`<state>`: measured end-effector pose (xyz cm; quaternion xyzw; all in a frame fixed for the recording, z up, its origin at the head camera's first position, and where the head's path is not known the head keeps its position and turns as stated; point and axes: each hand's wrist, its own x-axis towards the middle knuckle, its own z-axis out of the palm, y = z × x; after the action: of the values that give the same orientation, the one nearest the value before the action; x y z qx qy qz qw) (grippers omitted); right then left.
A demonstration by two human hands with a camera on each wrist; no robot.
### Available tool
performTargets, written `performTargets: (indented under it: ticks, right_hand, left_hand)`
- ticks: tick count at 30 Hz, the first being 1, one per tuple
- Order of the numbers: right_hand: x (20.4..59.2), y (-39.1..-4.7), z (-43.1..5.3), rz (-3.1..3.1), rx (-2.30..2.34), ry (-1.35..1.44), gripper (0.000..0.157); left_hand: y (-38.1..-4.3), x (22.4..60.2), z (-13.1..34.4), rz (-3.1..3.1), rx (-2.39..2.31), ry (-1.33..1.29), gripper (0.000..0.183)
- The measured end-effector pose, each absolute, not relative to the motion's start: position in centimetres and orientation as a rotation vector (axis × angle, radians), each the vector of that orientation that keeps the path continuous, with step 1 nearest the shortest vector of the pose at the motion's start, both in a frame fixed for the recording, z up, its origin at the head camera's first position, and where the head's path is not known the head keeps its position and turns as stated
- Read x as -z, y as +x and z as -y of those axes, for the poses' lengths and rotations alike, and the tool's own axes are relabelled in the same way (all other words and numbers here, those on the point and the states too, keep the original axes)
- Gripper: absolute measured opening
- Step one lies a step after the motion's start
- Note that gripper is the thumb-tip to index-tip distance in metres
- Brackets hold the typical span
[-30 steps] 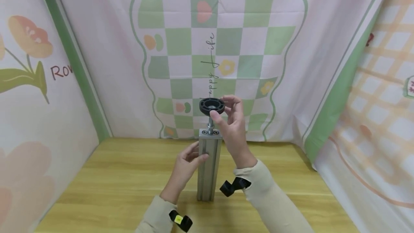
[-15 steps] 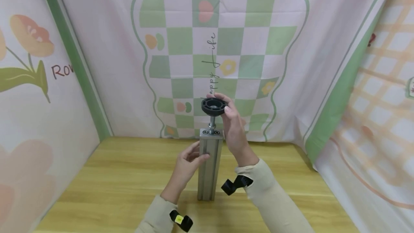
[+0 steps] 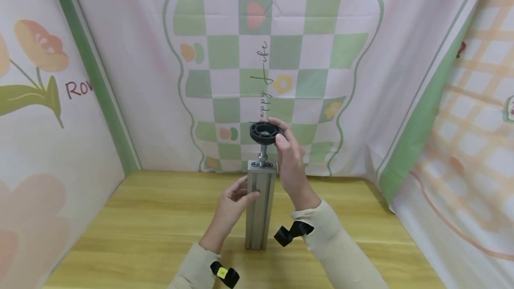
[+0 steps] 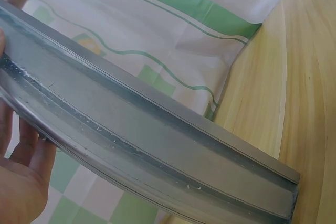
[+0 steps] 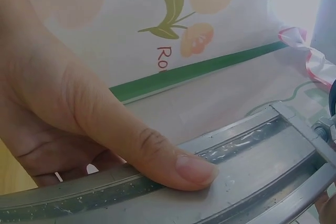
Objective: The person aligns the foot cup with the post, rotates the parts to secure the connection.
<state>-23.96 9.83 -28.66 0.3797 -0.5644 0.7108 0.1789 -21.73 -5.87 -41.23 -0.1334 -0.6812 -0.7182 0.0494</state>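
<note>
An upright aluminium profile (image 3: 258, 211) stands on the wooden table. Its end plate (image 3: 262, 168) carries a bolt (image 3: 263, 150) topped by a black round levelling foot (image 3: 264, 137). My left hand (image 3: 230, 206) grips the profile's upper half from the left; in the right wrist view its thumb (image 5: 194, 171) presses the front face, while the left wrist view has its fingers (image 4: 42, 158) behind. My right hand (image 3: 292, 168) holds the foot by its right side, thumb on the rim and fingers round the back. The wrist views barely catch that hand.
The wooden table (image 3: 140, 217) reaches back to a checked curtain (image 3: 225, 52). Printed curtains also hang at the left (image 3: 36, 155) and right (image 3: 474, 155). A black band (image 3: 225, 274) sits on the left cuff and a black mount (image 3: 293, 232) on the right.
My right thumb has gone from the foot's near rim to its right side, and the fingers have reached further round the back. The left hand and profile stay put.
</note>
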Motion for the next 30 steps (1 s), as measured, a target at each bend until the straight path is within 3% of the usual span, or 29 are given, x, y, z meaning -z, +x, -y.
performTargets:
  ticks: [13,20,23,28,30]
  right_hand:
    - [28.7,-22.8,-9.7,1.634,-1.948,0.962,0.024]
    - [28.5,-22.3,-9.5,1.659,-1.894,0.872,0.023]
    - [28.4,-22.3,-9.4,1.652,-1.885,0.837,0.032]
    - [28.3,-22.5,-9.4,1.663,-1.883,0.802,0.067]
    - [28.3,-22.7,-9.5,1.704,-1.874,0.813,0.071]
  left_hand:
    - [-21.4,41.0,5.8,2.079,2.187,-0.393,0.057]
    - [-21.5,40.8,5.8,2.074,2.185,-0.408,0.055]
    - [-21.5,40.8,5.8,2.074,2.184,-0.417,0.054]
    - [-21.6,40.9,5.9,2.077,2.173,-0.439,0.054]
    - [-21.7,41.0,5.9,2.072,2.174,-0.447,0.054]
